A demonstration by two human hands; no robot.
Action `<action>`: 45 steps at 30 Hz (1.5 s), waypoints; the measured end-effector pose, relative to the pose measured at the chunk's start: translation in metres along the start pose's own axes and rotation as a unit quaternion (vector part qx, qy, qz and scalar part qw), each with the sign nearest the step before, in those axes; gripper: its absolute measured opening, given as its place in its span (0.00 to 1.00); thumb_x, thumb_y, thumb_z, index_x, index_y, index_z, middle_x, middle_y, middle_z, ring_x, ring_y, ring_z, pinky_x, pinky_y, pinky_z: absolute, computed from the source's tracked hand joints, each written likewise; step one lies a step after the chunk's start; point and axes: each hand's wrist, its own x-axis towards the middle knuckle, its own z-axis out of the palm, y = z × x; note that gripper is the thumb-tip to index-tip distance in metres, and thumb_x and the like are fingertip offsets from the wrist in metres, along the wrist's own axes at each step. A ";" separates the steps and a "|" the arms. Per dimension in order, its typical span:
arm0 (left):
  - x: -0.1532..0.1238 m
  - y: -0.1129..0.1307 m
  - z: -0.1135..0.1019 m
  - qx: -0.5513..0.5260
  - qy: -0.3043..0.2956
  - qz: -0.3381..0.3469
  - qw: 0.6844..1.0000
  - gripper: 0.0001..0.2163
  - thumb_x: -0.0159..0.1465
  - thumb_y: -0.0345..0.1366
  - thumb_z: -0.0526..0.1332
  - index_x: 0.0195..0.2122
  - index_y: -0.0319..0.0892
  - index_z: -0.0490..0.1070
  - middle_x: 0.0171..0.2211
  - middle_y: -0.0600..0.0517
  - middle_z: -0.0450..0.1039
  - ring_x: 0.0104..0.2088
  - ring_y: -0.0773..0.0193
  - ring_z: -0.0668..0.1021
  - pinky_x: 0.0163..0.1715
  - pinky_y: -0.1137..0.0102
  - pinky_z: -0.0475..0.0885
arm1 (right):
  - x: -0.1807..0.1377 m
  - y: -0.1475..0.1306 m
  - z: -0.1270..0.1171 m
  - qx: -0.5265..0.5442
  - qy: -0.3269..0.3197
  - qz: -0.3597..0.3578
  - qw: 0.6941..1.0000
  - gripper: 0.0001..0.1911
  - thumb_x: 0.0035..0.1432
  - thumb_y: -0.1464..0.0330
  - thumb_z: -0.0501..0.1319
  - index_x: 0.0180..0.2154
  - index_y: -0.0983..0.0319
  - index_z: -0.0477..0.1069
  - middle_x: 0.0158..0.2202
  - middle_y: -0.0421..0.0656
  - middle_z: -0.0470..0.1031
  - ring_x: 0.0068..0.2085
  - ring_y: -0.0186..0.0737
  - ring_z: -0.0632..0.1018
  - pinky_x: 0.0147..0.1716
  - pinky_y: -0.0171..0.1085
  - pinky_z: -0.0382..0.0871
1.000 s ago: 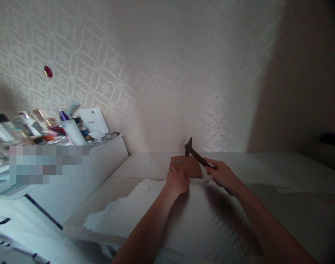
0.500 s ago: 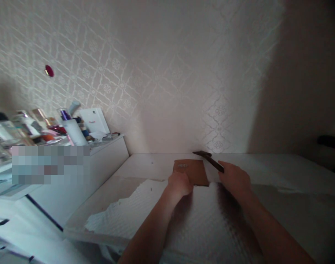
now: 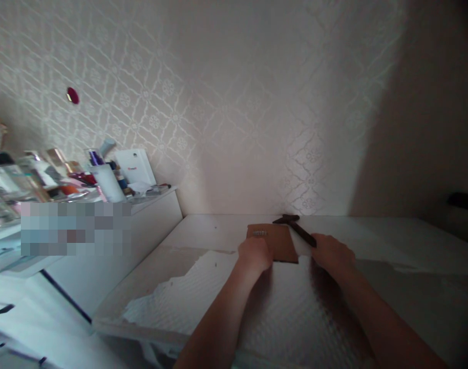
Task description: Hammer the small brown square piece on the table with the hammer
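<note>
My right hand [image 3: 333, 254] is closed around the handle of a dark hammer [image 3: 302, 233]. Its head points left, just beyond the far right corner of a flat brown board [image 3: 282, 243]. The board lies on a white textured sheet and the table. On its far left part is a short row of small silvery pieces [image 3: 259, 233], too small to name surely. My left hand [image 3: 256, 254] rests curled over the board's near left part. Those fingertips are hidden, so what they pinch, if anything, does not show.
The white textured sheet [image 3: 172, 292] has a ragged left edge on the pale table [image 3: 142, 271]. At left stands a white cabinet [image 3: 153, 215] crowded with bottles and tubes, including a white bottle [image 3: 109, 183], and a white box [image 3: 136, 166]. A patterned wall [image 3: 234, 128] rises behind.
The hammer has dipped slightly, and its head now looks lower and turned a little. My left hand stays on the board. The whole view has shifted slightly.
</note>
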 end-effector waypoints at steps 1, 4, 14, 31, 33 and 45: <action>0.001 0.000 -0.001 0.000 0.006 -0.007 1.000 0.18 0.61 0.41 0.50 0.43 0.39 0.74 0.41 0.41 0.75 0.42 0.51 0.77 0.38 0.63 0.73 | -0.001 -0.001 -0.001 -0.006 0.009 0.001 1.000 0.20 0.57 0.69 0.49 0.49 0.60 0.70 0.39 0.54 0.72 0.43 0.54 0.74 0.36 0.46 0.66; 0.003 0.000 -0.003 -0.006 0.021 -0.020 1.000 0.17 0.62 0.37 0.49 0.43 0.38 0.74 0.40 0.40 0.75 0.42 0.52 0.77 0.37 0.64 0.73 | -0.003 -0.006 -0.004 -0.006 0.072 -0.027 0.997 0.20 0.57 0.67 0.51 0.51 0.64 0.68 0.43 0.57 0.70 0.46 0.56 0.72 0.39 0.47 0.65; 0.018 -0.005 0.001 -0.047 0.122 -0.030 0.991 0.16 0.64 0.35 0.47 0.42 0.41 0.74 0.39 0.43 0.76 0.40 0.56 0.77 0.38 0.67 0.72 | 0.006 -0.041 0.050 0.113 0.107 -0.300 0.941 0.24 0.60 0.66 0.47 0.53 0.73 0.65 0.52 0.56 0.67 0.54 0.47 0.67 0.53 0.42 0.59; 0.057 -0.079 0.042 -0.067 0.211 -0.276 0.935 0.20 0.63 0.36 0.48 0.56 0.40 0.61 0.58 0.41 0.59 0.58 0.49 0.60 0.54 0.47 0.54 | 0.004 -0.041 0.049 0.121 0.085 -0.280 0.948 0.24 0.60 0.64 0.47 0.52 0.71 0.67 0.54 0.57 0.65 0.56 0.49 0.66 0.55 0.43 0.58; 0.062 -0.084 0.048 -0.070 0.176 -0.294 0.937 0.23 0.64 0.40 0.47 0.60 0.39 0.56 0.62 0.41 0.51 0.61 0.46 0.53 0.54 0.43 0.50 | 0.005 -0.041 0.049 0.126 0.084 -0.279 0.948 0.24 0.60 0.64 0.47 0.52 0.71 0.68 0.54 0.57 0.65 0.56 0.48 0.66 0.55 0.43 0.57; 0.065 -0.084 0.049 -0.022 0.172 -0.258 0.950 0.17 0.64 0.35 0.46 0.45 0.37 0.71 0.50 0.40 0.69 0.54 0.51 0.66 0.53 0.49 0.57 | 0.005 -0.041 0.046 0.134 0.074 -0.276 0.949 0.24 0.59 0.64 0.48 0.51 0.70 0.68 0.54 0.56 0.66 0.55 0.48 0.67 0.54 0.43 0.58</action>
